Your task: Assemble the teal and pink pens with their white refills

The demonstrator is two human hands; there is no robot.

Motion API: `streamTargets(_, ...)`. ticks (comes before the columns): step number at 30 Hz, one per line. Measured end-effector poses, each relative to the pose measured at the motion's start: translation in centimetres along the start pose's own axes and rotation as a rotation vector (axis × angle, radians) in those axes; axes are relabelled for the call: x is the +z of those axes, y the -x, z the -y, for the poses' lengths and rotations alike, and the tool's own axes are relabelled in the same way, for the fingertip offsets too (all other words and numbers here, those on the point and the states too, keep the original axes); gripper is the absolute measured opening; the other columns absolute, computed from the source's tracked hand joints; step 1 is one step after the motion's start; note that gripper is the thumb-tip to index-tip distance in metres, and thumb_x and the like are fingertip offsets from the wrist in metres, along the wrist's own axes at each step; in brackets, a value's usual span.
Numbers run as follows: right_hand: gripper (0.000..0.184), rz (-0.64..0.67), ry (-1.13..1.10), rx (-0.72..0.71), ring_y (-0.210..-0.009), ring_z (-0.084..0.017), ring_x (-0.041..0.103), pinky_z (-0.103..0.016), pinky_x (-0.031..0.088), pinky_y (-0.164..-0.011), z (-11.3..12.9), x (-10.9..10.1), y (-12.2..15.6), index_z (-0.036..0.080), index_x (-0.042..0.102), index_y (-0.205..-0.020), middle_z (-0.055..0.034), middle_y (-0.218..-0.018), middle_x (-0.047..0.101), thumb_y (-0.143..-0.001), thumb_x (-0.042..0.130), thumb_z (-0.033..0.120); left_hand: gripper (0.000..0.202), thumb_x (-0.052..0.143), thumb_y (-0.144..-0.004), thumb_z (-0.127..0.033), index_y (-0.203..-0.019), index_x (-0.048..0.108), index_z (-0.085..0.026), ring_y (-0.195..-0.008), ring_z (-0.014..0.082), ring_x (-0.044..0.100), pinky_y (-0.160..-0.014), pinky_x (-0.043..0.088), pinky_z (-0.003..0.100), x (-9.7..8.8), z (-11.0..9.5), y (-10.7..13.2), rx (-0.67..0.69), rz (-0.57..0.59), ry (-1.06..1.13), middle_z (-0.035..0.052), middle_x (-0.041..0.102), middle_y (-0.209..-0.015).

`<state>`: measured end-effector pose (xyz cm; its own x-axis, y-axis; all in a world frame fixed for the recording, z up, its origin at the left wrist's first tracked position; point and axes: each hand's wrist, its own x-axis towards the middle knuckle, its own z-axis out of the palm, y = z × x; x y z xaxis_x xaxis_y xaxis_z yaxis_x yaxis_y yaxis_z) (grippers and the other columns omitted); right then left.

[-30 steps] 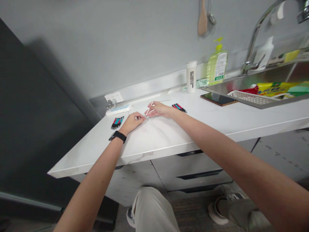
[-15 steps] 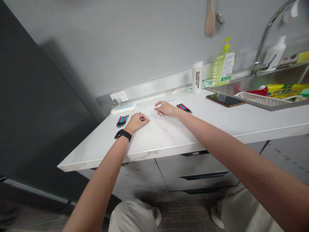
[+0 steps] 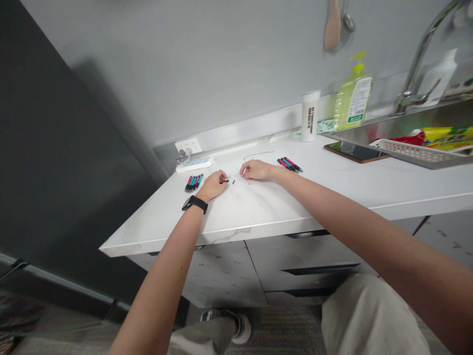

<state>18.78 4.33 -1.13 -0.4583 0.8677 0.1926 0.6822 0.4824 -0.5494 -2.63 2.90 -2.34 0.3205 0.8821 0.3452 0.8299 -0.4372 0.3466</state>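
My left hand (image 3: 215, 185), with a black watch (image 3: 195, 203) on its wrist, is closed on a small black piece (image 3: 225, 181) just above the white countertop (image 3: 258, 209). My right hand (image 3: 256, 170) is a little to the right, thumb and fingers curled together; whatever they pinch is too small to make out. Between the hands lies a short dark piece (image 3: 233, 182), and a tiny dark speck is beneath the right hand. A row of red and blue pens (image 3: 194, 183) lies left of my left hand. Several more pens (image 3: 289, 164) lie beyond my right wrist.
A white power strip (image 3: 195, 164) sits near the wall outlet (image 3: 188, 145). Toward the right are a white tube (image 3: 310, 116), a yellow-green pump bottle (image 3: 354, 101), a dark phone (image 3: 354, 152) and the sink with a white perforated tray (image 3: 417, 151). A thin wire-like strand (image 3: 258, 154) lies behind my right hand.
The thin white piece at my right fingertips no longer shows. A short dark piece now shows on the countertop between the hands. The whole view has shifted slightly.
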Motion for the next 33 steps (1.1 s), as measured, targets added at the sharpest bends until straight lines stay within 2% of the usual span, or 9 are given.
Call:
streamTargets(2,0.025,-0.047,0.025,0.020,-0.063,-0.010,0.058,-0.019,0.043,-0.062,0.1,-0.1,0.0,0.013,0.067,-0.105,-0.0059,-0.086,0.071,-0.084,0.053,0.017,0.017,0.055,-0.067,-0.012,-0.083,0.052,-0.020,-0.075,0.0157,0.055,-0.076,0.046,0.030,0.0,-0.1,0.0,0.006,0.002,0.006,0.0012,0.059,-0.079)
streamTargets(6,0.030,-0.179,0.110,0.019,-0.089,-0.013,0.063,-0.019,0.043,-0.080,-0.2,-0.4,-0.3,0.013,0.069,-0.103,-0.0083,-0.103,0.070,-0.083,0.047,0.007,0.017,0.054,-0.068,-0.012,-0.083,0.051,-0.019,-0.072,0.0141,0.054,-0.074,0.045,0.028,-0.2,-0.6,0.1,0.030,0.008,0.043,0.0000,0.057,-0.078)
streamTargets(9,0.030,-0.206,0.186,0.049,-0.095,-0.017,0.063,-0.021,0.043,-0.085,-1.0,-0.6,-0.5,0.013,0.071,-0.099,-0.0098,-0.106,0.069,-0.080,0.049,0.006,0.016,0.057,-0.070,-0.016,-0.084,0.051,-0.019,-0.071,0.0133,0.053,-0.073,0.045,0.028,-0.3,-1.0,0.3,0.032,0.012,0.069,-0.0001,0.056,-0.080)
streamTargets(13,0.025,-0.157,0.267,0.122,-0.094,-0.023,0.065,-0.026,0.045,-0.084,-2.2,-0.7,-0.5,0.013,0.073,-0.094,-0.0133,-0.101,0.071,-0.076,0.057,0.008,0.016,0.059,-0.071,-0.022,-0.086,0.053,-0.019,-0.070,0.0127,0.052,-0.073,0.045,0.028,-0.4,-1.4,0.4,0.030,0.011,0.075,0.0002,0.057,-0.082)
streamTargets(17,0.027,-0.084,0.270,0.153,-0.095,-0.022,0.065,-0.024,0.046,-0.081,-2.3,-0.9,-0.3,0.015,0.072,-0.098,-0.0118,-0.104,0.070,-0.076,0.059,0.011,0.012,0.056,-0.073,-0.022,-0.084,0.059,-0.018,-0.073,0.0138,0.054,-0.076,0.045,0.029,-0.4,-1.3,0.3,0.105,0.034,0.056,0.0020,0.059,-0.083)
streamTargets(20,0.030,-0.041,0.235,0.134,-0.092,-0.019,0.065,-0.022,0.046,-0.077,-1.9,-0.8,-0.2,0.016,0.070,-0.105,-0.0095,-0.105,0.070,-0.077,0.060,0.017,0.014,0.054,-0.075,-0.023,-0.081,0.065,-0.017,-0.075,0.0150,0.056,-0.079,0.046,0.030,-0.3,-1.0,0.1,0.163,0.063,0.037,0.0046,0.060,-0.086)
streamTargets(24,0.032,0.001,0.226,0.094,-0.089,-0.018,0.064,-0.021,0.045,-0.074,-1.6,-0.6,-0.3,0.016,0.068,-0.109,-0.0086,-0.105,0.070,-0.079,0.062,0.024,0.017,0.055,-0.075,-0.025,-0.083,0.068,-0.016,-0.075,0.0150,0.056,-0.079,0.046,0.030,-0.1,-0.9,-0.1,0.170,0.062,0.032,0.0050,0.059,-0.086)
streamTargets(33,0.024,0.011,0.194,0.046,-0.082,-0.015,0.064,-0.020,0.044,-0.070,-1.4,-0.5,-0.2,0.017,0.069,-0.101,-0.0064,-0.093,0.071,-0.083,0.059,0.030,0.016,0.055,-0.075,-0.027,-0.082,0.067,-0.018,-0.075,0.0153,0.055,-0.079,0.046,0.029,0.3,-1.0,-0.4,0.183,0.070,0.060,0.0030,0.056,-0.082)
